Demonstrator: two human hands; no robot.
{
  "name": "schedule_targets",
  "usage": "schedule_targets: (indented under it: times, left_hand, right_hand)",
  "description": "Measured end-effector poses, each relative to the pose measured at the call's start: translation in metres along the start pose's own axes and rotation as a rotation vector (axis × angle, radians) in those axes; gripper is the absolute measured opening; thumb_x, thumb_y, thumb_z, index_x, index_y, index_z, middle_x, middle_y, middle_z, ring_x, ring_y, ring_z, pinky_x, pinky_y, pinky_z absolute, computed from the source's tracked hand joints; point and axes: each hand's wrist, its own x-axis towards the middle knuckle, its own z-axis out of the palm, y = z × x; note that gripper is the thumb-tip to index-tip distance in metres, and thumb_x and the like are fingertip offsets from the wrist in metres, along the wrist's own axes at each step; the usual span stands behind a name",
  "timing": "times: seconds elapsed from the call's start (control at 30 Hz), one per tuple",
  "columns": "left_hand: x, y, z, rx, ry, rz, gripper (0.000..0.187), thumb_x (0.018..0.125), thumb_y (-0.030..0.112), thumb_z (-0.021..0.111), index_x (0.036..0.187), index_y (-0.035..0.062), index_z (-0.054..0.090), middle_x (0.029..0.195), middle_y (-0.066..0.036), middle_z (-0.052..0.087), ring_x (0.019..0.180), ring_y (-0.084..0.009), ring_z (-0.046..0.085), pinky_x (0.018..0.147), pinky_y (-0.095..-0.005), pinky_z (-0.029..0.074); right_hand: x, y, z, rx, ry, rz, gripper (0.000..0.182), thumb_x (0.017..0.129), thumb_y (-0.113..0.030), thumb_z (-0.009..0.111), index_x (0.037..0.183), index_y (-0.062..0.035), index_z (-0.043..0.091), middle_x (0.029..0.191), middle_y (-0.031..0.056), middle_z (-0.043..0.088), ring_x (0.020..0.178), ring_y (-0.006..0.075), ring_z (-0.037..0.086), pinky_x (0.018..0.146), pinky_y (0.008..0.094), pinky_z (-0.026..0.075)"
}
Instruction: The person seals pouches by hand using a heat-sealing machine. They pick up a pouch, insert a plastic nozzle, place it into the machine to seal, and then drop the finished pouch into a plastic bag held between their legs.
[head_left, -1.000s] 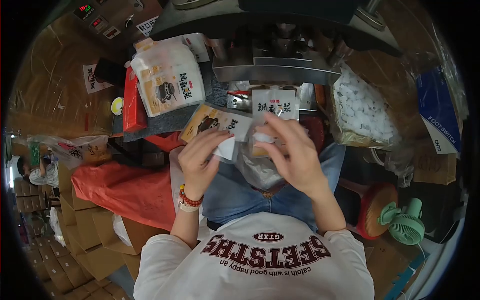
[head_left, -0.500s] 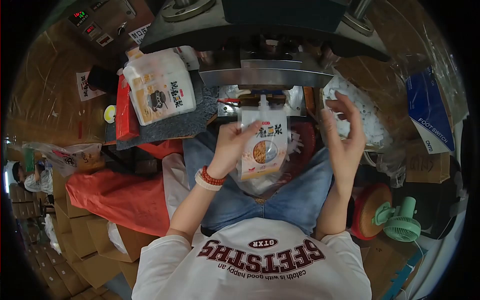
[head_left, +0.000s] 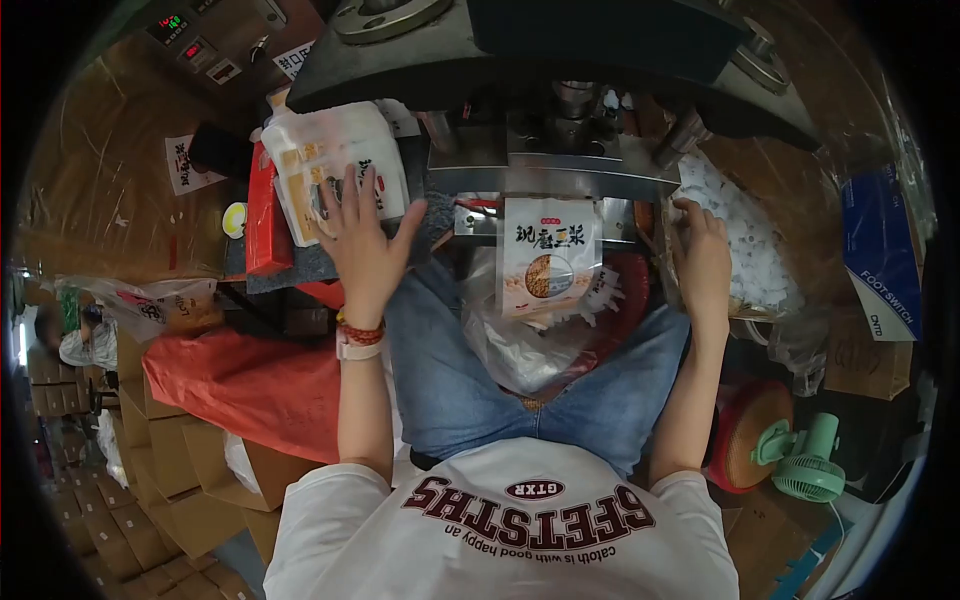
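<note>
A printed pouch (head_left: 549, 257) hangs upright below the metal bar of the press (head_left: 560, 175), its top edge at the bar, with neither hand on it. My left hand (head_left: 367, 240), fingers spread, is over the stack of pouches (head_left: 340, 140) on the grey cloth (head_left: 420, 190); it holds nothing. At the right, my right hand (head_left: 703, 262) is at the near edge of the heap of small white pieces (head_left: 745, 240). Its fingers are bent, and what lies between the fingertips is hidden.
A red box (head_left: 264, 215) stands left of the pouch stack. Between my knees is a red container with a clear plastic bag (head_left: 530, 350). A green fan (head_left: 810, 465) and a blue-and-white box (head_left: 880, 250) are at the right. Another person (head_left: 88, 340) is at the far left.
My left hand has let go of the pouch and moved left to the stack. The pouch now hangs at the press, whose bar has come down. My right hand's fingers have curled over the white pieces.
</note>
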Motion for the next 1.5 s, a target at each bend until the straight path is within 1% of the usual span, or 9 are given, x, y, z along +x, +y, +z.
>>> schedule_targets:
  times: [0.07,0.2,0.27,0.47,1.07,1.17,1.23,1.37,1.5]
  left_hand:
    - [-0.03,-0.025,-0.015,0.458,-0.249,0.142,0.056,0.083,0.034,0.069,0.131,0.0088,0.053,0.136,-0.01,0.053,0.127,-0.0311,0.046,0.104,-0.0439,0.035]
    - [-0.06,-0.018,-0.047,0.138,-0.361,0.181,0.047,0.076,0.01,0.067,0.123,0.013,0.061,0.126,-0.007,0.061,0.118,-0.03,0.056,0.097,-0.0389,0.044]
    - [-0.068,-0.011,-0.052,-0.12,-0.337,-0.072,0.041,0.071,-0.001,0.061,0.11,0.01,0.069,0.111,-0.007,0.068,0.105,-0.0289,0.064,0.087,-0.0348,0.051]
    - [-0.062,0.051,-0.058,-0.402,-0.156,0.157,0.036,0.068,-0.006,0.057,0.1,0.0055,0.071,0.101,-0.01,0.071,0.098,-0.0259,0.067,0.083,-0.0345,0.053]
    - [-0.039,0.103,-0.055,-0.529,-0.296,0.284,0.038,0.063,-0.007,0.056,0.097,0.0026,0.071,0.101,-0.012,0.07,0.092,-0.0296,0.068,0.076,-0.0333,0.055]
    - [-0.049,0.1,-0.036,-0.623,-0.362,0.243,0.026,0.071,-0.005,0.061,0.095,0.002,0.07,0.093,-0.012,0.071,0.081,-0.0225,0.07,0.07,-0.0297,0.055]
    - [-0.061,0.091,-0.01,-0.716,-0.727,-0.217,0.013,0.084,0.007,0.067,0.094,-0.0015,0.07,0.084,-0.01,0.071,0.069,-0.0125,0.067,0.062,-0.0249,0.052]
    - [-0.062,0.091,0.028,-1.121,-0.656,-0.636,0.026,0.09,0.02,0.069,0.093,-0.0056,0.069,0.079,-0.007,0.071,0.066,-0.0065,0.063,0.058,-0.0212,0.049]
    - [-0.03,0.096,0.034,-1.416,-0.57,-0.876,0.023,0.089,0.018,0.069,0.093,-0.0049,0.069,0.086,-0.008,0.071,0.069,-0.0081,0.065,0.059,-0.0218,0.05]
  right_hand:
    - [0.003,0.002,0.003,-0.048,-0.008,0.027,0.026,0.083,-0.007,0.063,0.109,-0.0037,0.063,0.094,0.0134,0.064,0.09,0.0331,0.058,0.078,0.0419,0.048]
    - [-0.001,-0.009,-0.015,0.14,0.199,0.076,0.021,0.08,-0.003,0.064,0.102,-0.0022,0.065,0.084,0.0111,0.063,0.074,0.0255,0.058,0.07,0.0361,0.048]
    - [-0.008,-0.043,-0.046,0.325,0.393,0.041,0.018,0.076,0.003,0.064,0.094,-0.0014,0.065,0.077,0.0079,0.061,0.066,0.018,0.054,0.063,0.0294,0.046]
    - [-0.048,-0.124,-0.04,0.634,0.08,-0.532,0.026,0.069,0.004,0.067,0.094,0.0008,0.061,0.079,0.0099,0.058,0.07,0.0258,0.056,0.063,0.0337,0.047]
    - [-0.049,-0.113,-0.069,0.722,0.014,-0.418,0.026,0.069,0.003,0.069,0.094,0.0006,0.061,0.077,0.01,0.057,0.067,0.0247,0.056,0.061,0.0332,0.046]
    - [-0.042,-0.105,-0.059,0.827,-0.033,-0.294,0.025,0.074,0.004,0.068,0.099,0.0013,0.064,0.073,0.0045,0.056,0.06,0.013,0.051,0.056,0.0231,0.042]
    - [-0.033,-0.096,-0.047,0.843,-0.251,-0.028,0.04,0.079,-0.003,0.069,0.117,-0.0011,0.057,0.074,0.0079,0.055,0.063,0.0157,0.052,0.059,0.0288,0.045]
    - [-0.019,-0.069,-0.058,0.729,0.074,0.133,0.039,0.087,-0.01,0.066,0.124,-0.0024,0.056,0.076,0.0016,0.056,0.063,0.0062,0.046,0.06,0.0206,0.038]
    - [0.0,-0.025,-0.038,0.266,0.12,0.156,0.032,0.089,-0.008,0.06,0.12,-0.0028,0.059,0.082,0.009,0.06,0.068,0.018,0.055,0.064,0.0298,0.044]
